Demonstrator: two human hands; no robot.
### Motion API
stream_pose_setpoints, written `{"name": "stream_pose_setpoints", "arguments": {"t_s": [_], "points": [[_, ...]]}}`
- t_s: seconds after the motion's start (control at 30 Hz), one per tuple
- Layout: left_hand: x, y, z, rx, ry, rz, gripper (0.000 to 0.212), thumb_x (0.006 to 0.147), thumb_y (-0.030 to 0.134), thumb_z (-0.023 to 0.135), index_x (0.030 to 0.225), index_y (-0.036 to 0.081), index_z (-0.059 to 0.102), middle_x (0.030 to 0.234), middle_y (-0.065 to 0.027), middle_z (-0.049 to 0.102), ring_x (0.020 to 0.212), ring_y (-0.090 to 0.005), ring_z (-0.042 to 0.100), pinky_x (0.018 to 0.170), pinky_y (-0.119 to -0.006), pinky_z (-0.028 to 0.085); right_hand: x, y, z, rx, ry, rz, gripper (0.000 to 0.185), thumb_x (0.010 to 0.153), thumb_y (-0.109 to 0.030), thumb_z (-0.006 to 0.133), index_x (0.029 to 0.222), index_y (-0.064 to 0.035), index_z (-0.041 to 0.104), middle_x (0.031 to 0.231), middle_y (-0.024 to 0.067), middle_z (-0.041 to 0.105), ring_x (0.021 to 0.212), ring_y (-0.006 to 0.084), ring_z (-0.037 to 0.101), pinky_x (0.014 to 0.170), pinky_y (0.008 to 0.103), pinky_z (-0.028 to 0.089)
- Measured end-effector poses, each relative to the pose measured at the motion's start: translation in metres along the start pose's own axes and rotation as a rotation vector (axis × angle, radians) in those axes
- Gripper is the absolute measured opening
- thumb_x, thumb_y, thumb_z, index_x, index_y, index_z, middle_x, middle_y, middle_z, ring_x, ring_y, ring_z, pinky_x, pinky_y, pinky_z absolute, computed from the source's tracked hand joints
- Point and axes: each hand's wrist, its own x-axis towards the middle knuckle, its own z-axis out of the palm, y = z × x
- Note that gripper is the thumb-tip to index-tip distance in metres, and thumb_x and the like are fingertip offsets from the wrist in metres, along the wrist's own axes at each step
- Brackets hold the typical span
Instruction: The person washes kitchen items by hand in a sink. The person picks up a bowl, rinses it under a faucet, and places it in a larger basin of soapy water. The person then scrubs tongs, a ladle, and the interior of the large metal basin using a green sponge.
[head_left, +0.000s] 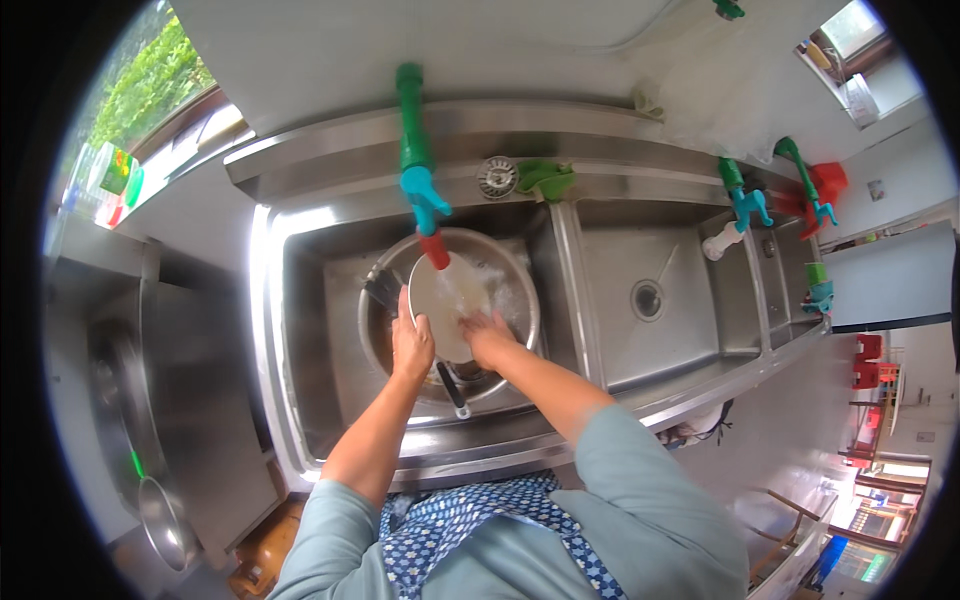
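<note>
My left hand (412, 341) grips the left rim of a white plate or shallow bowl (431, 300), held tilted over a large round metal basin (531, 300) in the left sink. Water runs onto the dish from the red-ended spout of a green and blue tap (424, 187). Against the dish's wet surface lies my right hand (486, 334), fingers spread; whether it holds anything cannot be told. Black handles (384, 289) lean on the basin's left rim. Another black-handled utensil (453, 390) rests at the near rim. The basin's contents are mostly hidden.
A sink strainer (497, 177) and a green cloth (546, 180) lie on the back ledge. To the right are a second sink basin (649, 352) with a drain and more taps (742, 199). A metal bowl (165, 523) stands low at the left, near an orange gas cylinder (268, 555).
</note>
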Motion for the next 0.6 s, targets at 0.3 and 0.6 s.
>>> {"name": "stream_pose_setpoints", "arguments": {"t_s": [0.3,0.6], "points": [[0.001,-0.009,0.008,-0.043,0.031,-0.091,0.056,0.09,0.024,0.035,0.143,0.008,0.026,0.118,-0.0289,0.053,0.109,-0.0432,0.05,0.097,-0.043,0.037,-0.026,-0.008,0.016,0.098,0.165,-0.121,0.063,0.074,-0.003,0.053,0.135,-0.0082,0.039,0.135,0.0137,0.045,0.127,0.0265,0.041,0.105,0.04,0.032],[0.006,-0.001,-0.027,-0.83,-0.41,-0.543,0.052,0.093,0.035,0.039,0.14,0.017,0.025,0.135,-0.0146,0.037,0.117,-0.0337,0.046,0.091,-0.055,0.044,-0.048,0.005,-0.024,0.025,0.358,-0.081,0.016,0.078,-0.006,0.05,0.085,-0.011,0.064,0.092,0.0074,0.068,0.101,0.0266,0.061,0.1,0.0419,0.036]]}}
